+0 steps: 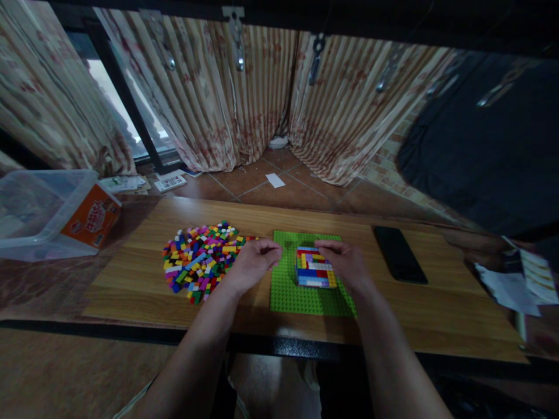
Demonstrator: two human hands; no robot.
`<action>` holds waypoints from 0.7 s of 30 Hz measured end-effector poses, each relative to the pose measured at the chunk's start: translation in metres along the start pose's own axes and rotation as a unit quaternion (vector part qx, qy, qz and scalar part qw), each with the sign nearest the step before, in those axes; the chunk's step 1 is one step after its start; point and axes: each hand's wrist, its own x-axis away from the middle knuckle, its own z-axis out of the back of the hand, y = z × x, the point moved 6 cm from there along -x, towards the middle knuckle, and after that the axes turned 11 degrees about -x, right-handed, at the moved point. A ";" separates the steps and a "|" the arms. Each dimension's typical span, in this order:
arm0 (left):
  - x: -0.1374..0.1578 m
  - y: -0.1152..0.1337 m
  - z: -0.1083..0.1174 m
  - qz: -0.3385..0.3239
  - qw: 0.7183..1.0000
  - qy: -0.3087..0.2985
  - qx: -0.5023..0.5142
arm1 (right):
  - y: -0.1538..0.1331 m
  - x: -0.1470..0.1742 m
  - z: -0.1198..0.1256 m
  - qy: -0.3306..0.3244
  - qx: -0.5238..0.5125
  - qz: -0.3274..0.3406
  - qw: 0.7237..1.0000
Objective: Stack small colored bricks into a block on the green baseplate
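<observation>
A multicoloured block of toy bricks (312,273) stands on a green studded baseplate (288,302). My left hand (253,263) hovers between the brick pile and the plate's left edge, thumb and fingertips pinched together; whatever they might hold is too small to make out. At the upper right corner of the block, my right hand (347,265) has its fingers drawn together. Its fingertips are over or against the top bricks, and I cannot tell if a brick is in them. Loose bricks (203,259) of many colours lie heaped to the left of my left hand.
A black phone (399,254) lies on the wooden table (131,279), right of the plate. Beyond the table's left end is a clear plastic bin (48,215) with an orange label. Papers (509,288) are at the right end. Striped curtains (218,99) hang behind.
</observation>
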 end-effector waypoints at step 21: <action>0.003 0.003 -0.013 0.006 1.000 -0.023 0.006 | 0.006 -0.001 -0.001 -0.002 -0.132 -0.029 0.991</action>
